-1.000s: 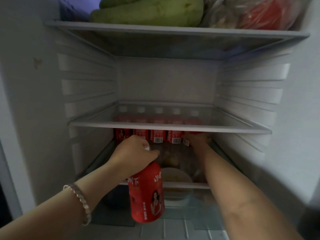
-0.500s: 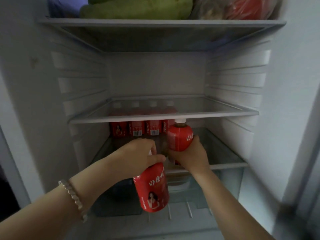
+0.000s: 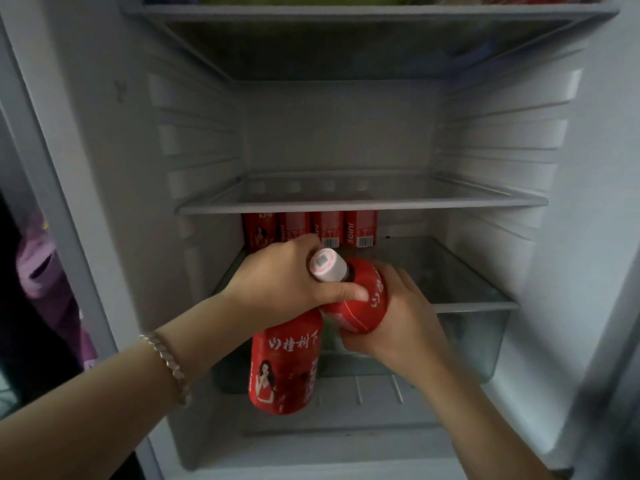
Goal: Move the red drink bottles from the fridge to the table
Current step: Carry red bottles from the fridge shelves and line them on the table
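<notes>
My left hand (image 3: 284,275) grips a red drink bottle (image 3: 284,368) by its top, and the bottle hangs upright in front of the open fridge. My right hand (image 3: 398,317) holds a second red bottle (image 3: 360,299) tilted toward me, its white cap (image 3: 327,265) pressed against my left fingers. The two bottles touch. Several more red bottles (image 3: 311,226) stand in a row at the back left of the lower glass shelf (image 3: 478,296), partly hidden behind the shelf above.
A bare glass shelf (image 3: 360,202) runs above the bottle row, and another shelf (image 3: 346,12) sits near the top. A clear drawer (image 3: 485,341) lies under the lower shelf. Purple cloth (image 3: 45,271) shows left of the fridge wall.
My right hand has pulled its bottle out from the shelf, tilted it toward me and brought it against my left hand. The view has shifted down and back from the fridge.
</notes>
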